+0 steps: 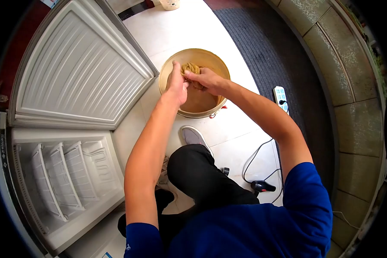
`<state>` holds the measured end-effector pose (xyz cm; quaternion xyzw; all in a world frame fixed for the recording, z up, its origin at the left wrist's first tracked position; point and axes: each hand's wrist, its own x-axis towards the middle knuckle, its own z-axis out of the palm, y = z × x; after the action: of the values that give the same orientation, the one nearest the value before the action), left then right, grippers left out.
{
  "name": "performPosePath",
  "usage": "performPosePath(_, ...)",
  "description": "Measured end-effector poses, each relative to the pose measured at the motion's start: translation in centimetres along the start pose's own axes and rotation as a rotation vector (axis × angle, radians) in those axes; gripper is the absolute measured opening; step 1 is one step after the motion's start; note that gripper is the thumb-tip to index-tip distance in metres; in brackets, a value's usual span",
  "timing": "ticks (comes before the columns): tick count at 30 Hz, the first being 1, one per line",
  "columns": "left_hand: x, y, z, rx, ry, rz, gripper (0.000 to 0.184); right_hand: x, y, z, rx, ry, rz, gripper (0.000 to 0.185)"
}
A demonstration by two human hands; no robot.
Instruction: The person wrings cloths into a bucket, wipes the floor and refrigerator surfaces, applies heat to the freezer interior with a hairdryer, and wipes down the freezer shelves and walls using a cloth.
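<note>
Both of my hands are over a round yellowish bucket [193, 112] with murky brownish water in it. Between them is a bunched-up yellow-brown cloth [190, 69]. My left hand [176, 84] is closed against the cloth's left side, its thumb pointing up. From the right, my right hand [207, 81] wraps around the cloth, thumb across the front. Some of the cloth hangs below my right fingers toward the water. Part of it is hidden by my hands.
On the left stands an open freezer with wire shelves [58, 176] and its door [81, 73] swung wide. A hair dryer [262, 186] with a cord lies on the floor at right. A power strip [280, 99] rests on the dark ribbed mat [262, 51].
</note>
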<state>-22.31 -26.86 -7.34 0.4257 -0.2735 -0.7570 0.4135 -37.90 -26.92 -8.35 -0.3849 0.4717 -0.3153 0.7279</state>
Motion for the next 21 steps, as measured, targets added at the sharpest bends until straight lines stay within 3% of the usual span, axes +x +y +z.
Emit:
performPosePath(4, -1.4, 0.7, -0.1, 0.078, 0.021, -0.012, 0.081, 0.4, -0.2, -1.4, 0.156, -0.147, 0.177, 0.018)
performPosePath(5, -2.0, 2.0, -1.0, 0.466, -0.068, 0.003, 0.074, 0.0, -0.8, -1.9, 0.156, -0.148, 0.173, 0.018)
performPosePath(7, -3.6, 2.6, -1.1, 0.854, -0.160, 0.017, 0.070, -0.6, -2.0, -2.8, 0.198, -0.318, 0.315, 0.015)
performPosePath(9, -5.8, 1.6, -0.6, 1.443, 0.039, 0.910, 0.082, -1.6, -3.2, -2.5, 0.234, -0.308, 0.311, 0.013)
performPosePath(10, -5.9, 2.4, -0.3, 1.748, -0.016, 1.043, 0.097, -2.1, -3.9, -2.2, 0.190, -0.422, 0.330, 0.014)
performPosePath(11, -5.8, 2.4, -0.1, 1.745, -0.013, 1.039, 0.097, -2.4, -4.3, -1.8, 0.144, -0.538, 0.351, 0.014)
performPosePath(13, -5.3, 2.2, 0.2, 1.779, -0.072, 1.217, 0.077, -2.4, -4.5, -1.3, 0.094, -0.597, 0.400, 0.015)
performPosePath(14, -5.0, 2.5, 0.1, 1.774, -0.071, 1.212, 0.077, -2.5, -4.4, -1.2, 0.052, -0.649, 0.449, 0.015)
performPosePath(15, -4.6, 3.1, 0.1, 1.856, -0.081, 1.213, 0.061, -3.2, -5.0, -0.6, 0.052, -0.647, 0.454, 0.015)
performPosePath(16, -4.0, 3.4, 0.0, 1.938, -0.091, 1.211, 0.046, -4.2, -5.9, 0.4, -0.112, -0.551, 0.394, 0.018)
performPosePath(17, -3.5, 3.4, 0.0, 1.933, -0.094, 1.198, 0.046, -4.8, -6.2, 1.1, -0.269, -0.455, 0.338, 0.020)
performPosePath(18, -2.7, 3.5, -0.1, 1.996, -0.055, 1.137, 0.033, -3.3, -5.4, 0.2, -0.405, -0.371, 0.280, 0.014)
performPosePath(19, -2.1, 3.7, 0.1, 2.058, -0.014, 1.073, 0.019, -2.7, -5.3, 0.1, -0.402, -0.373, 0.285, 0.014)
performPosePath(21, -1.6, 4.3, 1.1, 2.073, 0.021, 1.028, 0.010, -1.8, -4.9, 0.1, -0.915, -0.170, -0.182, 0.009)
